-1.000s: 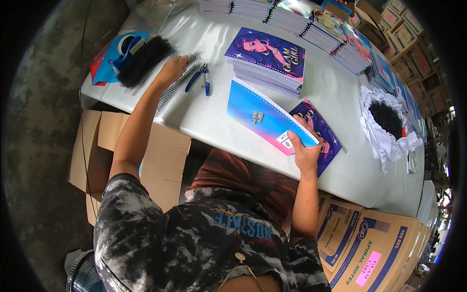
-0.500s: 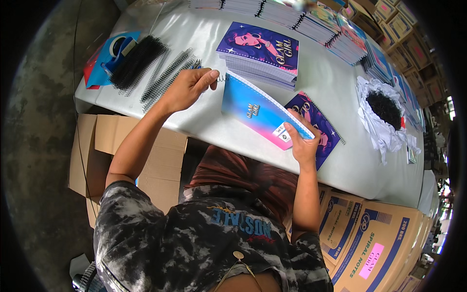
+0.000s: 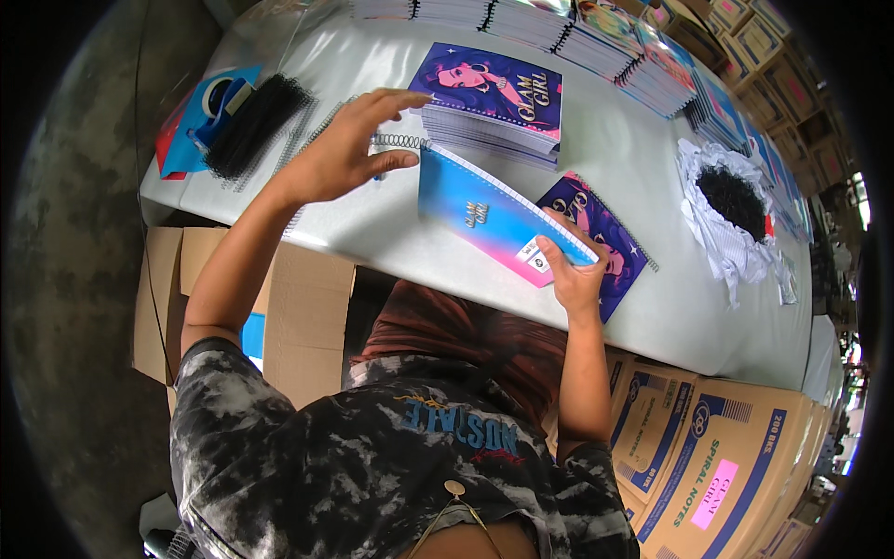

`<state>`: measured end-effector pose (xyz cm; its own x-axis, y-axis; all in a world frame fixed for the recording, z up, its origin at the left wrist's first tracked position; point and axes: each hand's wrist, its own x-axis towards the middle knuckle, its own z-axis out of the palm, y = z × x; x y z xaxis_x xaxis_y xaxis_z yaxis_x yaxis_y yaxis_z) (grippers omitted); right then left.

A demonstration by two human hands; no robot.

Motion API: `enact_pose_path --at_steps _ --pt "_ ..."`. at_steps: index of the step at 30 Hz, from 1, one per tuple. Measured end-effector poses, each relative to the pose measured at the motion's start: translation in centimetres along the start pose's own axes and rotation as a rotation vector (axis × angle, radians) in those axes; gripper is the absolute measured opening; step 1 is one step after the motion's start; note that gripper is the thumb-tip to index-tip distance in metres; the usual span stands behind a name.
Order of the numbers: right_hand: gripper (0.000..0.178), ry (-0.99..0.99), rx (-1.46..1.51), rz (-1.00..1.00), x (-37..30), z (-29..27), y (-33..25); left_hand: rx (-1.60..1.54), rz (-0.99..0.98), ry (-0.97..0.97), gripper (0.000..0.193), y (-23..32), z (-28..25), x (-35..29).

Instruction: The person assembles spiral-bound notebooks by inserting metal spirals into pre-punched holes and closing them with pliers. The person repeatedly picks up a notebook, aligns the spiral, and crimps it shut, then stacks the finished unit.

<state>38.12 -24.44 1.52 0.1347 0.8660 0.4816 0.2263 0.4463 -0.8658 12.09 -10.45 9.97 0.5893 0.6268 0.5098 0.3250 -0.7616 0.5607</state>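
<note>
A notebook [image 3: 466, 207] with a blue-to-pink cover is held tilted over the table's front edge. My right hand [image 3: 575, 279] grips its right end, thumb on top. From the notebook's far left corner sticks out a dark spiral wire coil [image 3: 399, 142], partly threaded along the punched edge. Around that coil's free end, my left hand [image 3: 349, 154] is open, fingers and thumb spread apart. Just beyond the held notebook rises a stack of purple illustrated notebooks [image 3: 489, 93]. Under and beside my right hand lies another purple notebook [image 3: 615, 244] with a coil along its edge.
Black coils [image 3: 256, 121] lie at the left, by a blue tape dispenser [image 3: 216, 102]. Loose grey coils are partly hidden behind my left arm. Crumpled white paper [image 3: 694, 210] holds black coils at the right. Bound notebooks [image 3: 605, 51] line the far edge. Cardboard boxes [image 3: 736, 466] stand below.
My left hand has gone from a closed pinch at the coil to spread fingers, with more of the coil showing. The notebook stays in my right hand, shifted slightly left.
</note>
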Motion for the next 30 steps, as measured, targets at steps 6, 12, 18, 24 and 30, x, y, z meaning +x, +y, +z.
enact_pose_path --at_steps 6,12,18,24,30 --pt "0.027 -0.042 -0.122 -0.084 -0.1 0.6 -0.6 0.708 0.256 0.072 0.038 2.0 0.3 0.7" --pt "0.033 -0.073 -0.15 -0.205 -0.3 0.6 -0.2 0.484 -0.015 -0.357 0.04 0.5 -0.9 0.1" --pt "0.034 -0.07 -0.154 -0.2 -0.7 0.5 0.2 0.593 0.17 -0.31 0.027 2.4 -0.6 1.3" --pt "0.037 -0.047 -0.198 -0.284 -0.9 1.0 -0.2 0.836 0.376 0.259 0.095 -0.3 2.4 -0.7" --pt "0.039 0.013 -0.25 -0.295 -2.3 2.2 -0.5 0.74 0.564 0.461 0.101 -3.9 6.0 -3.9"
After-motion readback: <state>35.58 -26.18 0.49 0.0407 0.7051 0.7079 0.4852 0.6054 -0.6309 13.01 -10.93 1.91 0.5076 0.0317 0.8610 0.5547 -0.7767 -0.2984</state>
